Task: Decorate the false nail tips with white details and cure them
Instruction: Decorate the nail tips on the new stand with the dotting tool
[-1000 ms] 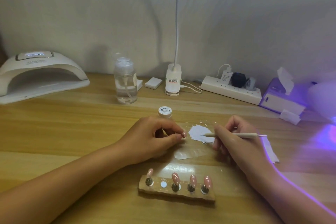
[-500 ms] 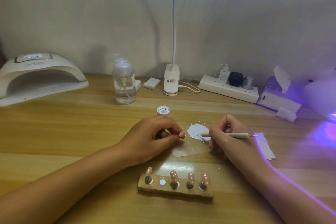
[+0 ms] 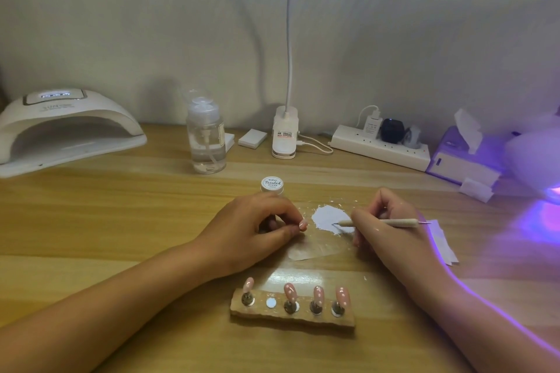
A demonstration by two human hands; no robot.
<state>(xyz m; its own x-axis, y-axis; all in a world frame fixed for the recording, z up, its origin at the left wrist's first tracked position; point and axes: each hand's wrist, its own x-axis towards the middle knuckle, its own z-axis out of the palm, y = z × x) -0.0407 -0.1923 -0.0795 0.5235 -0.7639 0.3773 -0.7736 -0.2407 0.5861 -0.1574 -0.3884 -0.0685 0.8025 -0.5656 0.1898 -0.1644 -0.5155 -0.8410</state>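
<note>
My left hand (image 3: 254,227) pinches a pink false nail tip (image 3: 303,224) on its stand between thumb and fingers. My right hand (image 3: 385,230) holds a thin dotting tool (image 3: 391,222) like a pen, its tip touching a patch of white gel (image 3: 330,216) spread on a clear film. A wooden holder (image 3: 291,316) at the front carries several pink tips with white dots, and one slot shows a bare white disc (image 3: 271,303). A small jar of white gel (image 3: 272,185) stands behind my left hand.
A white curing lamp (image 3: 66,127) sits at the back left. A clear pump bottle (image 3: 206,136), a clip lamp base (image 3: 285,133), a power strip (image 3: 381,145) and a tissue box (image 3: 463,157) line the back. A second lamp glows purple at the right edge (image 3: 545,206).
My right hand has shifted slightly left, bringing the tool's tip further onto the white gel patch. My left hand keeps its hold on the nail tip.
</note>
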